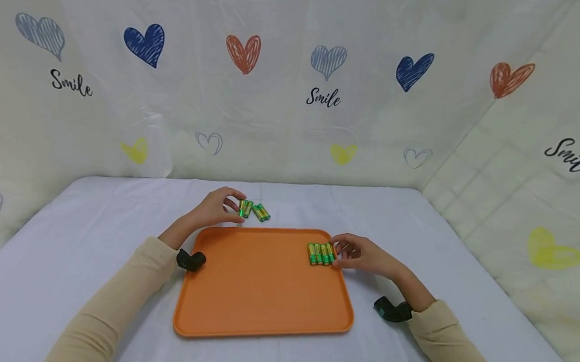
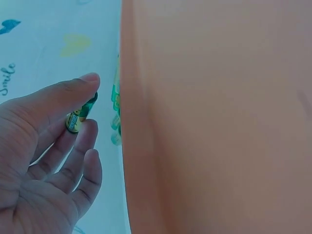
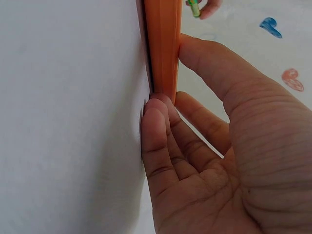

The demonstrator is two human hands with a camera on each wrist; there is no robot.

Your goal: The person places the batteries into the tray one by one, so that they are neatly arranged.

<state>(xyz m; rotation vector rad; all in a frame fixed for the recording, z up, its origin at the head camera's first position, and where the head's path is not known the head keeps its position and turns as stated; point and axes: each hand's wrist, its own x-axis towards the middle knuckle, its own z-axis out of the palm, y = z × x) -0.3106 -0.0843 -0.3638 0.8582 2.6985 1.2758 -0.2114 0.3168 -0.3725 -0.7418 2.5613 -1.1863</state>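
In the head view my left hand is beyond the tray's back left part, pinching a green and yellow battery by its ends. The left wrist view shows this battery between thumb and fingers. More loose batteries lie just right of it on the cloth. My right hand reaches over the right rim of an orange tray. Its thumb and index finger are at the two ends of the rightmost battery in a side-by-side row. The rim hides those fingertips in the right wrist view.
A white cloth covers the table under the tray. Behind it hangs a pale backdrop printed with hearts and the word Smile. Dark wrist devices sit at both cuffs, the left one over the tray's left edge.
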